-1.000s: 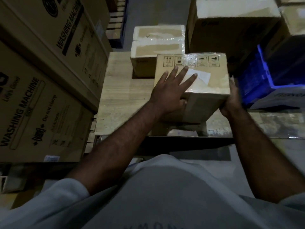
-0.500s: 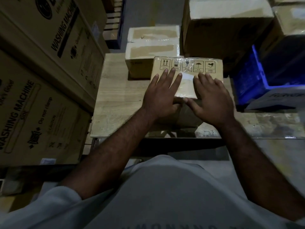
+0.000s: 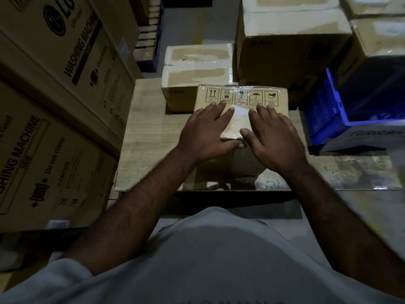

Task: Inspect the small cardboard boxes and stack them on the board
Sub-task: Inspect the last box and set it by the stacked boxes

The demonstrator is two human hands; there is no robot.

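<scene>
While small box (image 3: 242,96) sits near board (image 3: 144,132) front edge, we lay left hand (image 3: 203,134), right hand (image 3: 276,139) flat on top, fingers straight, gripping nothing: likely settling it, feeling tape.

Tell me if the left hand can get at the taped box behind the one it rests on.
Probably yes. The left hand lies flat on the near box, holding nothing; the taped box stands just beyond, its top bare.
</scene>
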